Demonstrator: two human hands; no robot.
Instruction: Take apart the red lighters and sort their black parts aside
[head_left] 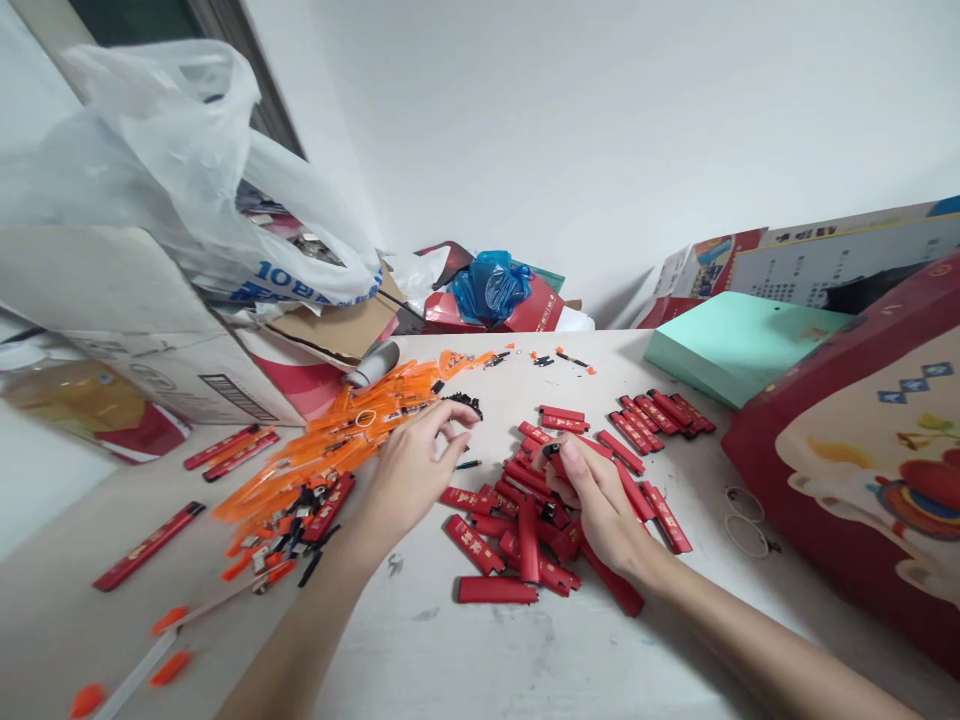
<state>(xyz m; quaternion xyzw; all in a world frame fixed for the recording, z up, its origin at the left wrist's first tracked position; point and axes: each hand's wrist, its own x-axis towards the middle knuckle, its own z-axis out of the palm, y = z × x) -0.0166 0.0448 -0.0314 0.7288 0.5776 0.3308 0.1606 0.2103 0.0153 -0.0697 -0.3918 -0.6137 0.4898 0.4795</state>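
Note:
My right hand [596,500] is closed around a red lighter case [556,458], its black top end poking up by my thumb. Below and around this hand lies a heap of red lighter cases [517,520]. My left hand [416,465] reaches forward with fingertips pinched at a small pile of black parts [466,402]; whether it grips one is unclear. Left of it spreads a mass of orange plastic inserts [337,440], mixed with black and metal bits.
A neat row of red cases [664,412] lies by a mint-green box [739,340]. A large red box [862,450] stands right. Cardboard boxes and a white plastic bag [187,170] crowd the left. Loose red cases [150,545] and rubber bands [742,520] lie about.

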